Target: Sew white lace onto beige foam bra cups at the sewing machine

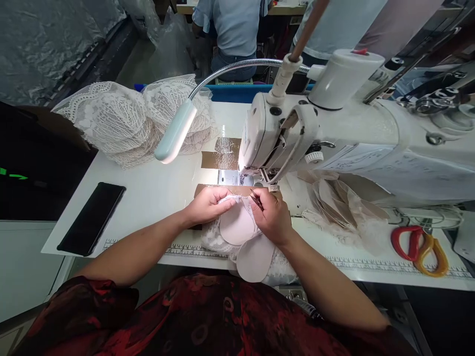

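My left hand (212,203) is closed, its thumb and fingers pinching the edge of a white lace piece with pale rounded pads (237,225), like bra cups. The piece hangs over the table's front edge. My right hand (271,213) is closed around thread snips (256,198), small and dark, with their tips at the lace edge. Its fingers partly hide the tool. Both hands are just in front of the sewing machine's needle area (241,179).
A white sewing machine (356,128) fills the right side. Stacked lace (115,118) lies back left, under a lamp (176,131). A black phone (92,218) rests at left. Beige pieces (330,198) and scissors (421,247) lie at right. A person (237,29) sits beyond.
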`<state>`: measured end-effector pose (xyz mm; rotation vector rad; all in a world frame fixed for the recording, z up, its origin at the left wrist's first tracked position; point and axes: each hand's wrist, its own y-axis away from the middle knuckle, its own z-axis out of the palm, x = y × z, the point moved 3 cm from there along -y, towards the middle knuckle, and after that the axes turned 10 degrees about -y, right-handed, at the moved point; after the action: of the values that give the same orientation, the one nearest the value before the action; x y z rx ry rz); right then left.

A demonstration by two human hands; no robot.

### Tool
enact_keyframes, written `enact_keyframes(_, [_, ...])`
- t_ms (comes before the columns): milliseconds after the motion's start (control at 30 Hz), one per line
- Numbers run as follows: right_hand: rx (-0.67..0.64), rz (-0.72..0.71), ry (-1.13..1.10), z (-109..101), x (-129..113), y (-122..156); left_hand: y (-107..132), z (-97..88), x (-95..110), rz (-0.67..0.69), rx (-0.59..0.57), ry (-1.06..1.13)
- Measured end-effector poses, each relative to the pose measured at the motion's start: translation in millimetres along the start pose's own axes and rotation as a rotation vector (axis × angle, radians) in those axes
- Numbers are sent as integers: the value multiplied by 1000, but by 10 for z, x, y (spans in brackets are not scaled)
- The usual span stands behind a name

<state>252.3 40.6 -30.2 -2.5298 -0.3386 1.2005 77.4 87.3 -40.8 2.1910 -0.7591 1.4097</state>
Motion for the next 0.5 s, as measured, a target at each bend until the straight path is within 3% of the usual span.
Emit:
enact_keyframes(167, [-78,76,-190,35,-92,-32,-3,27,49,23,-1,-55])
enact_keyframes(367, [-9,-55,-101,84,-52,6,-5,49,84,35,15,-152])
enact_keyframes(500, [-50,-113,-8,108,-35,31,-6,44,81,25,5,-144])
